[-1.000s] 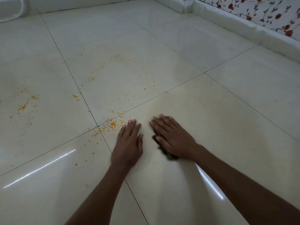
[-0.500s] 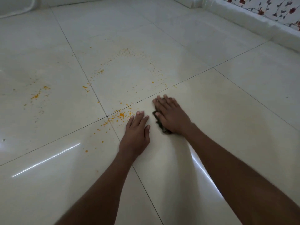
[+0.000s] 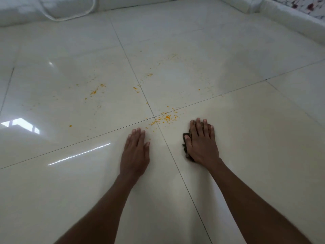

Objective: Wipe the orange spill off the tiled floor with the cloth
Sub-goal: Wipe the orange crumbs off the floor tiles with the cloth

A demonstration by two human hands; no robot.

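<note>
Orange specks of the spill [image 3: 166,118] cluster where four glossy cream tiles [image 3: 246,138] meet, with thinner patches farther off at the left [image 3: 94,92] and centre back [image 3: 149,74]. My right hand [image 3: 202,141] presses flat on a small dark cloth [image 3: 185,146], which peeks out at the thumb side and by the fingertips, just right of the main cluster. My left hand [image 3: 136,152] lies flat on the floor with fingers together, holding nothing, its fingertips just short of the specks.
A white skirting ledge [image 3: 281,20] runs along the right wall under red-flowered wallpaper. A white cable [image 3: 70,17] loops along the back wall. Dark grout lines cross near the spill. Window glare reflects on the left tiles.
My view has swung left and tilted. My right hand with the cloth has drawn back and rightwards from the grout line. My left hand stays planted on the floor.
</note>
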